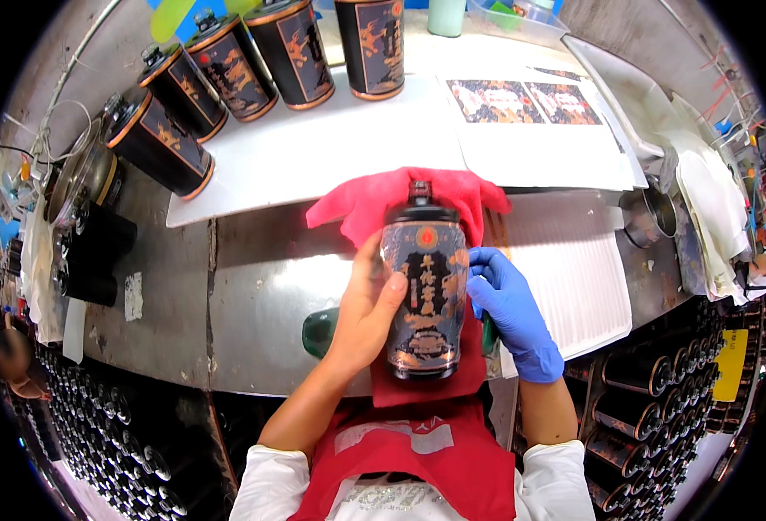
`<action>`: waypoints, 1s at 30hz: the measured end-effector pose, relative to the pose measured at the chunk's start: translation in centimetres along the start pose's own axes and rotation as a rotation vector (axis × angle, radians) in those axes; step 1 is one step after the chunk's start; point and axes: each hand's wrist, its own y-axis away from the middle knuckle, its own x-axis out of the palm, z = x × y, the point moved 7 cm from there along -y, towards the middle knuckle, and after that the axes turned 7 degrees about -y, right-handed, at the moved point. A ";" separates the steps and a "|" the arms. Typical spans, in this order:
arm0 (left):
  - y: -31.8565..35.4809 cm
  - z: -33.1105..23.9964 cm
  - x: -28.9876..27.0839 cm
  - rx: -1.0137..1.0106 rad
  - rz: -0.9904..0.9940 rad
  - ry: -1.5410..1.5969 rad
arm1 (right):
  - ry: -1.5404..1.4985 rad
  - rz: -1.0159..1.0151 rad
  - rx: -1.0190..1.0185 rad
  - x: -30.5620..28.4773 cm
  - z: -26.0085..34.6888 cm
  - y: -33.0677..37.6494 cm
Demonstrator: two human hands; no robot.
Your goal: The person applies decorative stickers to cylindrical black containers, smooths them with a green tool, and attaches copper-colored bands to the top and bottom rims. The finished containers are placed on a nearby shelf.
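Observation:
A black bottle with copper-coloured decoration and a dark cap stands before me, its decorated front toward me. My bare left hand is closed round its left side, the thumb across the front. At the right edge, my right hand in a blue glove has its fingers curled against the bottle; some fingertips are hidden. Behind and beneath the bottle lies a bright red cloth. A dark green object rests on the metal table beside my left wrist. More dark green shows below the glove; its kind is unclear.
Several similar decorated bottles stand on a white board at the far left. Printed sheets lie at the far right, with white ribbed padding nearer. A metal cup stands right. Racked bottles fill both lower sides.

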 end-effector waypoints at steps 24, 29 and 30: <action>-2.4 1.7 -1.3 -0.099 -0.297 0.173 | -0.260 -0.084 0.008 -0.3 -0.4 -3.8; -3.2 2.6 -0.9 -0.164 -0.329 0.114 | -0.247 -0.086 0.005 0.8 -0.6 -5.1; -3.1 3.1 -0.6 -0.266 -0.315 0.205 | -0.264 -0.086 0.014 0.5 -0.9 -5.3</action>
